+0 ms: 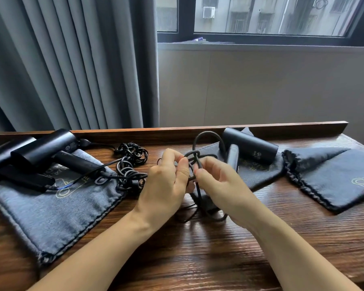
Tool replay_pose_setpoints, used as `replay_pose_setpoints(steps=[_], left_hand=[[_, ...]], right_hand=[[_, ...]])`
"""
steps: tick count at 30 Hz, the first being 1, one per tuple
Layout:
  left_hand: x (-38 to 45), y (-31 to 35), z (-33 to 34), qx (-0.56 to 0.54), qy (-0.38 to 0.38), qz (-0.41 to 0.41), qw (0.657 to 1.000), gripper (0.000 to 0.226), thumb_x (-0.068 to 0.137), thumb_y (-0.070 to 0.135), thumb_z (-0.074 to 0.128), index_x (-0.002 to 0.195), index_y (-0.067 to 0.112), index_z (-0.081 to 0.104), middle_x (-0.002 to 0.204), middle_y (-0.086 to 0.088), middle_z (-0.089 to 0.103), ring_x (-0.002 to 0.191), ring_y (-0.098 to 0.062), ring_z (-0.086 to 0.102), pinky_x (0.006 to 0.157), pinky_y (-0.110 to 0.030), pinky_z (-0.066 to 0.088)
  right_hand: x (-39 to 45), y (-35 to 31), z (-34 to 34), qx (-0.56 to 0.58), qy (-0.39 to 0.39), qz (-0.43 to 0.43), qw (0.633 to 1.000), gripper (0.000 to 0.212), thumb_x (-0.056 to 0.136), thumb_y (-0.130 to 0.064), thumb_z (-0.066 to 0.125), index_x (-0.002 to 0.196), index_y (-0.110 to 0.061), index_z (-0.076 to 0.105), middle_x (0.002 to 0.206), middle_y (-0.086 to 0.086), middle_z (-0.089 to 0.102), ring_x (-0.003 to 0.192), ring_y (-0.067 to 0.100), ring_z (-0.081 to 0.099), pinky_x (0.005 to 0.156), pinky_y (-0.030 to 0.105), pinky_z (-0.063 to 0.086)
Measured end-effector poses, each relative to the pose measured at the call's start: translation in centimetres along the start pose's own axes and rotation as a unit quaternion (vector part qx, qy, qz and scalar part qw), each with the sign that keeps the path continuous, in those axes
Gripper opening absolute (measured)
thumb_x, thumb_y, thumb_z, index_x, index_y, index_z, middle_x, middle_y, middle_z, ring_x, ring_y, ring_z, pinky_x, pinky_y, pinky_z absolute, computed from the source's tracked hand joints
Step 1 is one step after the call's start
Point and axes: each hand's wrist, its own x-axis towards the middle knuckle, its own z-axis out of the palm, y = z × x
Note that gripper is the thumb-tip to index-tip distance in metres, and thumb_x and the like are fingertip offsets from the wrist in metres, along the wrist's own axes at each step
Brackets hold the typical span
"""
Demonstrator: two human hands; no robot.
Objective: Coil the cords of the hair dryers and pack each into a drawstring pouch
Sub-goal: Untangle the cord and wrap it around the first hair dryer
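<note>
Forearms enter from the bottom edge and meet over the wooden table (pixel 229 253), largest item in view, with a raised ledge along its far side. Grey curtain (pixel 72 64) hangs behind it, left of the fingers; window (pixel 261 15) is above and beyond them.

Left pouch (pixel 51 211), grey with gold print, lies flat well left of the fingers. Two black hair dryers rest on its far end: far-left dryer (pixel 6 156) and second dryer (pixel 46 148), just beside each other. Their tangled cords (pixel 130 164) lie in a loose heap just left of the fingers, partly on the pouch.

Right pouch (pixel 334 177) lies well right of the fingers, mouth gathered, nothing on it. Middle pouch (pixel 261 173) sits just beyond and right of the fingers, with the third dryer (pixel 250 148) lying on it, handle toward the hands.

Left hand (pixel 166 181): fingers curled, thumb and forefinger pinching the black cord (pixel 198 162). Right hand (pixel 219 181): fingers curled, tips clamped on the same cord directly opposite. Between the two sets of fingertips the cord forms a small knot-like crossing; one loop arches up beyond them toward the third dryer, and the rest hangs below the palms to the table. Plug end cannot be made out.
</note>
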Motion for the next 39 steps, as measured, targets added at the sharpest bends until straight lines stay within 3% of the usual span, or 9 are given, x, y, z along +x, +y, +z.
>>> replay_pose_setpoints(steps=[5, 8, 13, 19, 21, 25, 30, 35, 39], left_hand=[[0.8, 0.1, -0.6, -0.014, 0.003, -0.037, 0.999, 0.016, 0.107, 0.031, 0.052, 0.094, 0.023, 0.056, 0.066, -0.002, 0.071, 0.058, -0.011, 0.071, 0.057, -0.040, 0.058], [1.1, -0.1, -0.6, 0.006, 0.014, -0.069, 0.998, 0.019, 0.104, 0.025, 0.056, 0.086, 0.020, 0.056, 0.064, -0.001, 0.071, 0.058, -0.006, 0.068, 0.054, -0.024, 0.052], [0.7, -1.0, -0.6, 0.055, 0.010, -0.056, 0.997, 0.020, 0.102, 0.022, 0.060, 0.083, 0.020, 0.053, 0.062, 0.002, 0.068, 0.061, -0.006, 0.066, 0.055, -0.018, 0.046], [1.5, -2.0, -1.3, 0.036, 0.011, -0.037, 0.999, 0.020, 0.106, 0.032, 0.053, 0.088, 0.024, 0.050, 0.070, -0.001, 0.070, 0.065, -0.017, 0.068, 0.063, -0.048, 0.055], [1.4, -1.8, -1.2, 0.029, -0.008, -0.011, 0.999, 0.019, 0.105, 0.031, 0.053, 0.089, 0.023, 0.049, 0.070, -0.001, 0.070, 0.063, -0.017, 0.067, 0.062, -0.048, 0.054], [0.8, -1.3, -0.6, 0.012, -0.024, -0.001, 1.000, 0.017, 0.105, 0.024, 0.058, 0.090, 0.023, 0.052, 0.071, 0.006, 0.073, 0.064, -0.012, 0.067, 0.065, -0.038, 0.053], [0.8, -1.4, -0.9, 0.042, 0.030, -0.012, 0.999, 0.019, 0.101, 0.032, 0.061, 0.083, 0.026, 0.057, 0.063, 0.004, 0.068, 0.058, -0.012, 0.063, 0.060, -0.037, 0.050], [0.3, -1.0, -0.4, 0.089, 0.025, 0.015, 0.996, 0.023, 0.101, 0.036, 0.056, 0.080, 0.026, 0.051, 0.069, 0.008, 0.061, 0.066, -0.010, 0.062, 0.065, -0.038, 0.050], [0.6, -1.7, -0.4, 0.109, 0.039, 0.013, 0.993, 0.021, 0.102, 0.036, 0.051, 0.085, 0.024, 0.050, 0.090, 0.010, 0.052, 0.081, -0.013, 0.056, 0.072, -0.041, 0.051]], right_hand=[[-0.6, -1.5, -0.5, 0.211, -0.052, -0.004, 0.976, 0.016, 0.087, -0.006, 0.057, 0.081, -0.016, 0.068, 0.086, 0.010, 0.058, 0.060, 0.010, 0.040, 0.058, 0.019, 0.037], [-0.3, -1.7, -0.5, 0.272, -0.070, 0.044, 0.959, 0.030, 0.099, -0.030, 0.058, 0.072, -0.018, 0.063, 0.077, 0.007, 0.059, 0.053, 0.009, 0.037, 0.056, 0.019, 0.031], [-0.4, -0.7, -0.7, 0.165, -0.046, 0.062, 0.983, 0.035, 0.109, -0.034, 0.042, 0.115, -0.009, 0.067, 0.059, 0.005, 0.047, 0.054, 0.011, 0.042, 0.058, 0.031, 0.023], [-1.0, -0.7, -2.8, 0.245, -0.063, -0.034, 0.967, 0.005, 0.084, -0.014, 0.069, 0.088, -0.012, 0.072, 0.080, 0.009, 0.063, 0.081, 0.019, 0.059, 0.078, 0.032, 0.041], [-0.9, -1.4, -3.3, 0.268, -0.085, -0.020, 0.960, 0.027, 0.082, -0.026, 0.068, 0.097, -0.005, 0.073, 0.072, 0.013, 0.062, 0.087, 0.029, 0.060, 0.084, 0.036, 0.044], [-0.3, -2.4, -2.5, 0.265, -0.014, 0.002, 0.964, 0.049, 0.104, -0.042, 0.043, 0.116, -0.002, 0.068, 0.051, 0.007, 0.044, 0.059, 0.027, 0.055, 0.076, 0.035, 0.051], [-1.7, -2.3, -3.0, 0.250, -0.022, -0.018, 0.968, 0.021, 0.096, -0.017, 0.057, 0.099, -0.004, 0.073, 0.055, 0.016, 0.048, 0.046, 0.024, 0.055, 0.080, 0.043, 0.056], [-2.3, -2.7, -3.9, 0.178, 0.037, 0.058, 0.982, 0.055, 0.099, -0.049, 0.050, 0.095, 0.002, 0.071, 0.039, 0.011, 0.036, 0.028, 0.018, 0.039, 0.052, 0.034, 0.052], [-2.3, -2.3, -4.2, 0.148, 0.078, 0.045, 0.985, 0.037, 0.099, -0.028, 0.051, 0.092, 0.005, 0.065, 0.060, 0.011, 0.049, 0.036, 0.014, 0.039, 0.051, 0.035, 0.053]])
